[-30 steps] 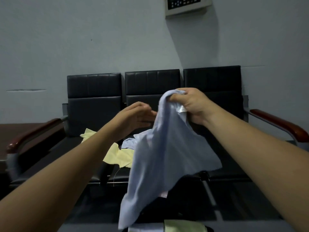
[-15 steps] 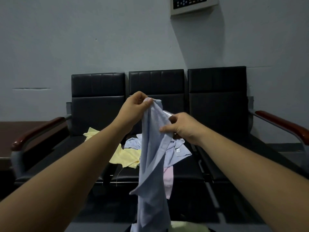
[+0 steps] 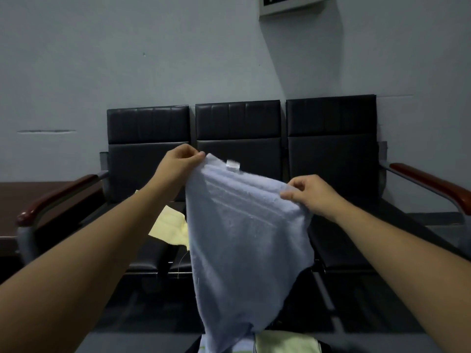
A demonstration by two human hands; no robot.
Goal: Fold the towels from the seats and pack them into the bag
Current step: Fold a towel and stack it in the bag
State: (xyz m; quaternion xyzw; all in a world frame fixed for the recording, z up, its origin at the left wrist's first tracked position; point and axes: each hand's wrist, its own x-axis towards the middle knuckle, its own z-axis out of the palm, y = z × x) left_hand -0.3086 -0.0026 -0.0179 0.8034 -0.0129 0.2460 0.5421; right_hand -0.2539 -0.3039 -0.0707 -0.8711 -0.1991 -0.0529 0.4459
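Observation:
I hold a light blue towel (image 3: 242, 238) spread in the air in front of the black seats (image 3: 237, 149). My left hand (image 3: 178, 165) pinches its upper left corner and my right hand (image 3: 309, 193) pinches the upper right corner, lower than the left. A small white label sits on the top edge. The towel hangs down to a point near the bottom of the view. A yellow towel (image 3: 169, 229) lies on the left seat, partly hidden behind the blue one. At the bottom edge a pale green folded cloth (image 3: 283, 342) shows in what may be the bag; the bag itself is barely visible.
The row of three black seats has wooden armrests at the left (image 3: 58, 197) and right (image 3: 430, 183). A dark brown table (image 3: 25, 200) stands at the far left. A white panel (image 3: 293, 3) hangs on the grey wall above.
My hands moved apart and stretched the blue towel's top edge wide; before it hung bunched and narrow. The spread towel now hides the towels on the middle seat.

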